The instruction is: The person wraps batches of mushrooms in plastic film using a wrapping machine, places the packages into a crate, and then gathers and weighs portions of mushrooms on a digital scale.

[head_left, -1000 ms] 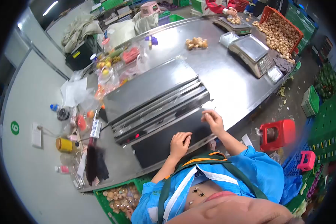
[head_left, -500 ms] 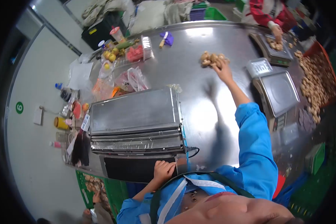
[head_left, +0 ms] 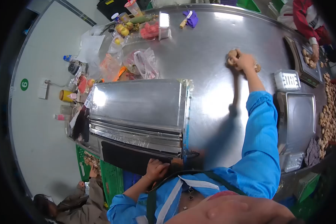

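On the steel table, my right hand [head_left: 246,61] reaches far forward and closes over a small heap of light brown mushrooms [head_left: 233,56]. Some of them show at its left, and one shows by its right side; the palm hides the others. My left hand [head_left: 157,168] rests with curled fingers on the black front panel [head_left: 125,156] of the film-wrapping machine [head_left: 138,100], close to my body. I see nothing held in it.
A scale [head_left: 300,115], a clear plastic tray [head_left: 287,80] and piled mushrooms [head_left: 329,112] are on the right. A co-worker's hand [head_left: 314,54] is at another scale [head_left: 306,65]. Fruit [head_left: 124,29], plastic bags [head_left: 145,63] and a purple cloth [head_left: 191,18] lie toward the back. Another person [head_left: 82,203] sits lower left.
My view has shifted, so the table's things sit differently in it. My right hand now covers more of the mushrooms. My left hand stays at the black panel.
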Demonstrator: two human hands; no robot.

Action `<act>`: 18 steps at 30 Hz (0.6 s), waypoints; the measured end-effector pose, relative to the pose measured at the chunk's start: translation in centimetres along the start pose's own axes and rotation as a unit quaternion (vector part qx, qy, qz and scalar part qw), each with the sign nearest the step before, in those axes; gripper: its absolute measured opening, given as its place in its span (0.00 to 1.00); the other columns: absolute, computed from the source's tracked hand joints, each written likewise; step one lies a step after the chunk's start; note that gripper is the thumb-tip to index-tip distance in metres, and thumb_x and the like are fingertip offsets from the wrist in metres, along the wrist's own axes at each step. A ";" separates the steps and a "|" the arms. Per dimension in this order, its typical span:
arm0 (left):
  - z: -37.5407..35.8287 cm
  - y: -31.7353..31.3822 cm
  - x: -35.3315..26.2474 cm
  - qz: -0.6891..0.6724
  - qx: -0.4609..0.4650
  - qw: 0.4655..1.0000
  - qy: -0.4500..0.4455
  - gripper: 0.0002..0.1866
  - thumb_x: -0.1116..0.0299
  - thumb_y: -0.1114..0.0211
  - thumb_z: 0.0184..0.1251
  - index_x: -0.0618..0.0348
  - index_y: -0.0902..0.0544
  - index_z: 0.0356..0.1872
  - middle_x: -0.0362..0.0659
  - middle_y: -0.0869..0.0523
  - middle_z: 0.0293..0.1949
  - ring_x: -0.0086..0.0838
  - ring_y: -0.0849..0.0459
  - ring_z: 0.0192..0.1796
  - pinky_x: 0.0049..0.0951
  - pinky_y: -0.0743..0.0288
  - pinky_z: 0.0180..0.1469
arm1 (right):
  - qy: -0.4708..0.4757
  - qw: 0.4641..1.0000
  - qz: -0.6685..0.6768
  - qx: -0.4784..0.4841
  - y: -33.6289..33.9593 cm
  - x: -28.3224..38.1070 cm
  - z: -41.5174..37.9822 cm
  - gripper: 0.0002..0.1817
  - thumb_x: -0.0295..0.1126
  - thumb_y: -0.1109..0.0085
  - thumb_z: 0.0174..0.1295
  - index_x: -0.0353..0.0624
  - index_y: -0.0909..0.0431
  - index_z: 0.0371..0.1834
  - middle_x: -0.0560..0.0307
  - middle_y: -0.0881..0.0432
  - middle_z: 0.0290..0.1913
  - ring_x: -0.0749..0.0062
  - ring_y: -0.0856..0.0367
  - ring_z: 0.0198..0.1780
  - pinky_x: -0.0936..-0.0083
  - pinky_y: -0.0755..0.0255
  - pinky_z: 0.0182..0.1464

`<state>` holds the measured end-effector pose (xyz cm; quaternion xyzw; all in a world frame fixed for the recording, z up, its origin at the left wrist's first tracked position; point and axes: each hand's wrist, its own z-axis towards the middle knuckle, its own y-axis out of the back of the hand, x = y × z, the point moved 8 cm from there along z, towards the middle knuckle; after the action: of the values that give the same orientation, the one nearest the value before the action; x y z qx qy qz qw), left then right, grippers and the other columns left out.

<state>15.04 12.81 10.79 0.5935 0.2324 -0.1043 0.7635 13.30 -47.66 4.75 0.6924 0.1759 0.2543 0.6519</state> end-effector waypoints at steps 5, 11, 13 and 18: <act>-0.2 -0.4 -0.2 0.017 0.027 0.999 0.000 0.05 0.69 0.35 0.49 0.50 0.19 0.29 0.38 0.26 0.18 0.32 0.27 0.24 0.33 0.38 0.32 | 0.063 0.997 0.033 -0.012 0.6 1.2 -15.2 0.27 0.53 0.50 0.56 0.52 0.30 0.56 0.49 0.19 0.34 0.52 0.22 0.39 0.60 0.31 0.43; 0.8 -2.3 -5.8 -0.121 0.004 0.984 -0.132 0.07 0.74 0.34 0.45 0.54 0.18 0.29 0.39 0.21 0.24 0.33 0.23 0.28 0.32 0.32 0.33 | 0.028 0.997 0.070 -0.022 -0.5 3.1 -37.0 0.30 0.51 0.44 0.50 0.53 0.32 0.57 0.56 0.20 0.37 0.58 0.25 0.44 0.56 0.37 0.48; 2.1 -6.1 -10.4 -0.197 0.069 0.956 -0.208 0.09 0.72 0.35 0.49 0.57 0.19 0.33 0.45 0.20 0.33 0.38 0.21 0.36 0.36 0.28 0.40 | 0.011 0.996 0.083 -0.018 -1.0 3.5 -40.8 0.31 0.49 0.42 0.50 0.54 0.33 0.59 0.54 0.22 0.44 0.58 0.27 0.49 0.55 0.39 0.51; 9.5 -15.3 -11.1 -0.254 0.064 0.964 0.048 0.38 0.63 0.34 0.52 0.61 0.43 0.63 0.58 0.40 0.61 0.52 0.41 0.63 0.44 0.48 0.66 | -0.074 0.971 0.133 -0.184 1.8 -1.0 -45.6 0.33 0.47 0.42 0.52 0.45 0.35 0.60 0.46 0.26 0.52 0.52 0.30 0.54 0.57 0.40 0.56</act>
<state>0.95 -1.76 4.80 0.5667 0.4049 -0.2812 0.6602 -14.17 -11.32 7.41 0.5945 -0.0166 0.3143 0.7399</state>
